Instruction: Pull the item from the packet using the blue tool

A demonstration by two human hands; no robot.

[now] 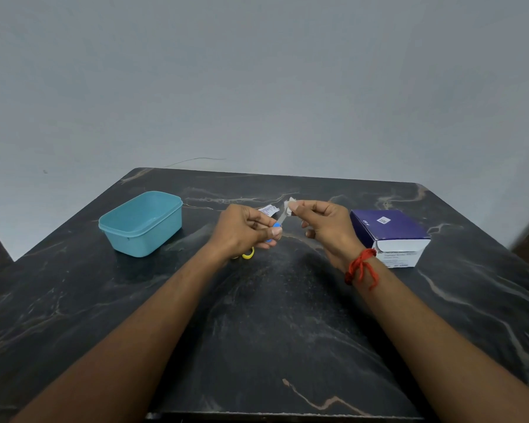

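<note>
Both hands are raised just above a dark table (272, 315) with pale veins running through it like marble. Left hand (245, 227) has its fingers curled round a small blue-hubbed needle (278, 225) still half in its wrapper; a printed paper flap (268, 210) sticks up behind the knuckles. Right hand (324, 222) pinches the other end of the torn wrapper (290, 206) between thumb and forefinger, the remaining fingers loosely bent beneath. The two hands are near each other, joined only by the thin clear strip between them. A red thread (361, 267) is tied round the right wrist. Under the left hand a small yellow ring (248, 254) lies on the table; what it is cannot be told.

To the left, well apart from the hands, stands an open teal tub (141, 224) with nothing visible inside. To the right, near the right wrist, sits a dark blue and white carton (390, 236), closed, with small print on its front face. Behind the table rises a plain grey-white wall (257, 87), bare but for a thin hairline mark (196, 160) just above the table's far edge.
</note>
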